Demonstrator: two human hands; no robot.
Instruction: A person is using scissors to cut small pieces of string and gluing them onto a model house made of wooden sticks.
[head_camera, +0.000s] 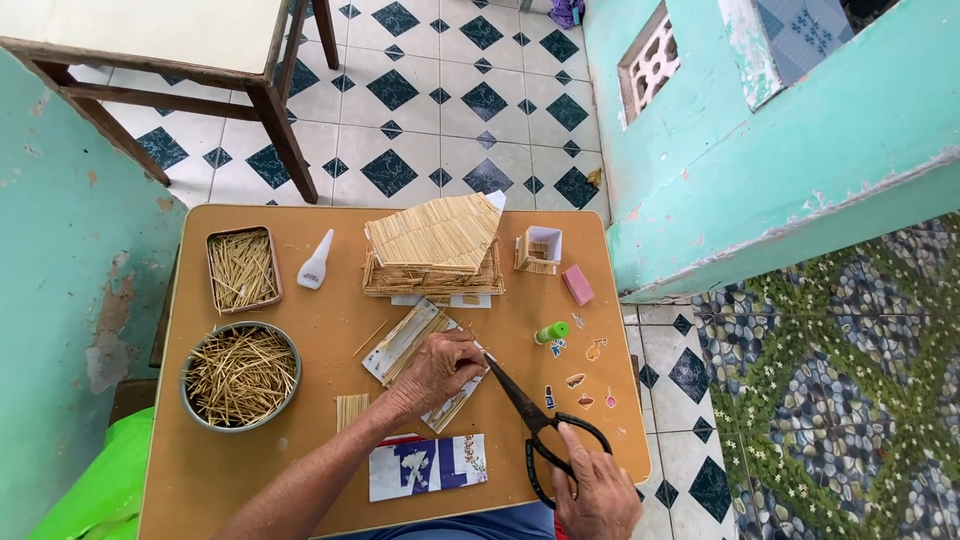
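The fingers of the left hand (437, 368) lie curled and pressed down on a flat panel of glued sticks (420, 355) near the middle of the table, pinning rather than pinching it, while the right hand (598, 492) has its fingers closed through the loops of black scissors (540, 425), whose blades point up-left toward the panel's right edge. The panel looks light and thin, stiff along the sticks but likely brittle across them, so it is best held flat under the palm close to the cut line, since it could split or slide on the smooth board. The table (320, 500) is a small tan laminated top. On its left side sit a round metal bowl of loose sticks (240, 375) and, farther off, a rectangular tin of sticks (242, 268), with a white glue bottle (316, 260) beside it. At the far middle stands a stick-built model house (435, 250), a small open box (540, 250) and a pink block (577, 284) to its right. Around the table are a black-and-white diamond tiled floor (440, 120) and worn turquoise walls (800, 140).
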